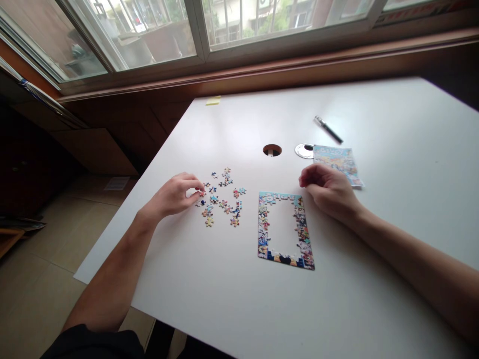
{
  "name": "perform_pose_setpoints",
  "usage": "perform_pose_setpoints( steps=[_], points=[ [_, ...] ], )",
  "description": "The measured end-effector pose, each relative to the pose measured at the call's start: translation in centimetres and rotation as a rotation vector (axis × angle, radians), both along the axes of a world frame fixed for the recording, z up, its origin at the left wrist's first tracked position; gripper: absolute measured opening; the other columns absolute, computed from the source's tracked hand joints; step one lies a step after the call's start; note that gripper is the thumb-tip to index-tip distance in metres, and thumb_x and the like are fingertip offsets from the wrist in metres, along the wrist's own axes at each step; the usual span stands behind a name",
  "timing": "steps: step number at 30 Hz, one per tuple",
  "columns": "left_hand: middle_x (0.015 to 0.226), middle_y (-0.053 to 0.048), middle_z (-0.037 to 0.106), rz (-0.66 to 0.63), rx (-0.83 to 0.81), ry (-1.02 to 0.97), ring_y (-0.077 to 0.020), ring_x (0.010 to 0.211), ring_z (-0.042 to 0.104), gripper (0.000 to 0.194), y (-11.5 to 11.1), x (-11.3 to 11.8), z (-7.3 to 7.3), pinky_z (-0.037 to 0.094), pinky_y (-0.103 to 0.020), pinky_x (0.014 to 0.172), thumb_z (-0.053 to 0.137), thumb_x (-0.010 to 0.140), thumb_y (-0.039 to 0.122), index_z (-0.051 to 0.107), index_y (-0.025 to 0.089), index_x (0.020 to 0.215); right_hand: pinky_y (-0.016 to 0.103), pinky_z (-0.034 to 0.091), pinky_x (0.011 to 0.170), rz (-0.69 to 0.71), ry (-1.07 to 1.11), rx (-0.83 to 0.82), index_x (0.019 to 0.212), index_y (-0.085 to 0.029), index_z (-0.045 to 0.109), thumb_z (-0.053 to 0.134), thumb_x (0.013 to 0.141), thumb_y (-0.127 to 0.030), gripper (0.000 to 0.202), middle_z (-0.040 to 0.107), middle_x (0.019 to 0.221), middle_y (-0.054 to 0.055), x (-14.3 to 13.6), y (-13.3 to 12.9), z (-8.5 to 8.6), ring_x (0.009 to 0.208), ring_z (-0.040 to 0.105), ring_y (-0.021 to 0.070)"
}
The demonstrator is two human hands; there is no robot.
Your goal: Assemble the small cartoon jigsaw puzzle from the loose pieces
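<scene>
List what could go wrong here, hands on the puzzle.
1. The left hand pinches at the edge of the loose pieces; a sweep of the fingers could scatter them toward the table edge nearby.
2. The border frame is only a thin ring with its middle unfilled; a nudge from the right hand beside its top corner might break it apart.
3. Pieces are tiny, so a wrong pick seems likely.
</scene>
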State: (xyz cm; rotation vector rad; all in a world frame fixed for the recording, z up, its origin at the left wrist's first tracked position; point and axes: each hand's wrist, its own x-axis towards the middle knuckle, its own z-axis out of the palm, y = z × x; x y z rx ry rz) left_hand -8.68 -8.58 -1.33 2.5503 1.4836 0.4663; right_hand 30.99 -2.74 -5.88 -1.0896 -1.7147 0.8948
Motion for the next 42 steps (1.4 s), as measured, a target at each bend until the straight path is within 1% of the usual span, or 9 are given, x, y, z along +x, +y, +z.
perform_pose_setpoints(
  steps=[9, 14, 19, 23, 28, 33, 37, 40, 42],
  points=[
    [0.101, -0.005, 0.07, -0.069, 0.033, 0.002, -0.0203, 0.098, 0.062, 0.018, -0.3, 1.0, -0.1, 0.05, -0.034, 0.088, 0.057, 0.093, 0.021, 0.073, 0.022, 0.102, 0.035, 0.046, 0.071, 0.005, 0.008, 0.0, 0.08, -0.02, 0.059, 0.048, 0.065, 0.0, 0.027, 0.06, 0.075, 0.001, 0.1, 0.0, -0.1, 0.071, 0.056, 0.0152],
    [0.103, -0.005, 0.07, -0.101, 0.038, 0.012, -0.0205, 0.099, 0.061, 0.017, -0.2, 1.1, -0.2, 0.05, -0.034, 0.089, 0.059, 0.093, 0.02, 0.073, 0.022, 0.104, 0.034, 0.045, 0.069, 0.011, 0.023, -0.003, 0.08, -0.02, 0.059, 0.048, 0.064, 0.0, 0.029, 0.06, 0.074, 0.0, 0.1, 0.1, -0.3, 0.07, 0.056, 0.0148],
    [0.104, -0.007, 0.068, -0.117, 0.047, 0.02, -0.0209, 0.099, 0.06, 0.022, -0.2, 1.4, -0.5, 0.05, -0.035, 0.089, 0.063, 0.092, 0.023, 0.073, 0.022, 0.112, 0.032, 0.045, 0.067, 0.023, 0.037, -0.005, 0.08, -0.021, 0.059, 0.048, 0.063, 0.0, 0.029, 0.06, 0.073, -0.001, 0.2, 0.3, -0.5, 0.069, 0.055, 0.0142],
    [0.1, -0.007, 0.068, -0.143, 0.019, 0.012, -0.0202, 0.096, 0.06, 0.019, -0.3, 1.8, -0.7, 0.05, -0.033, 0.085, 0.063, 0.092, 0.024, 0.075, 0.023, 0.107, 0.033, 0.046, 0.068, 0.027, 0.04, -0.002, 0.08, -0.022, 0.06, 0.048, 0.064, 0.0, 0.03, 0.06, 0.074, 0.0, 0.2, 0.4, -0.6, 0.069, 0.056, 0.0148],
    [0.097, -0.006, 0.07, -0.169, 0.015, -0.039, -0.0193, 0.094, 0.062, 0.014, -0.1, 1.7, -0.9, 0.051, -0.032, 0.083, 0.063, 0.093, 0.023, 0.075, 0.021, 0.1, 0.036, 0.047, 0.067, 0.023, 0.038, 0.005, 0.078, -0.025, 0.061, 0.051, 0.063, 0.0, 0.031, 0.061, 0.073, 0.0, 0.4, 0.5, -0.8, 0.069, 0.057, 0.0163],
    [0.09, -0.005, 0.072, -0.082, 0.203, -0.125, -0.0168, 0.084, 0.064, 0.011, 0.2, 1.2, -0.8, 0.051, -0.03, 0.079, 0.063, 0.094, 0.023, 0.074, 0.019, 0.093, 0.038, 0.048, 0.067, 0.012, 0.019, 0.017, 0.076, -0.026, 0.061, 0.053, 0.063, -0.001, 0.03, 0.061, 0.073, 0.001, 0.4, 0.5, -0.7, 0.068, 0.058, 0.0173],
    [0.088, -0.004, 0.073, -0.079, 0.305, -0.148, -0.0165, 0.083, 0.063, 0.01, 0.0, 2.2, -1.3, 0.051, -0.03, 0.078, 0.065, 0.093, 0.023, 0.074, 0.019, 0.09, 0.038, 0.048, 0.067, 0.016, 0.005, 0.023, 0.077, -0.026, 0.061, 0.052, 0.063, -0.001, 0.03, 0.061, 0.073, 0.001, 0.4, 0.6, -0.7, 0.068, 0.058, 0.0172],
    [0.089, -0.004, 0.073, -0.125, 0.264, -0.062, -0.017, 0.085, 0.063, 0.012, -0.3, 3.3, -1.9, 0.049, -0.032, 0.081, 0.063, 0.095, 0.023, 0.074, 0.021, 0.091, 0.038, 0.048, 0.067, 0.015, -0.006, 0.026, 0.077, -0.026, 0.061, 0.051, 0.063, -0.002, 0.029, 0.061, 0.072, 0.001, 0.4, 0.6, -0.6, 0.068, 0.058, 0.0172],
    [0.093, -0.004, 0.073, -0.153, 0.21, -0.007, -0.0172, 0.087, 0.062, 0.014, -0.3, 3.5, -1.9, 0.049, -0.033, 0.083, 0.061, 0.096, 0.022, 0.075, 0.023, 0.097, 0.038, 0.049, 0.067, 0.01, -0.013, 0.03, 0.076, -0.026, 0.061, 0.052, 0.063, -0.003, 0.028, 0.061, 0.073, 0.001, 0.4, 0.5, -0.6, 0.068, 0.058, 0.0172]
  ],
)
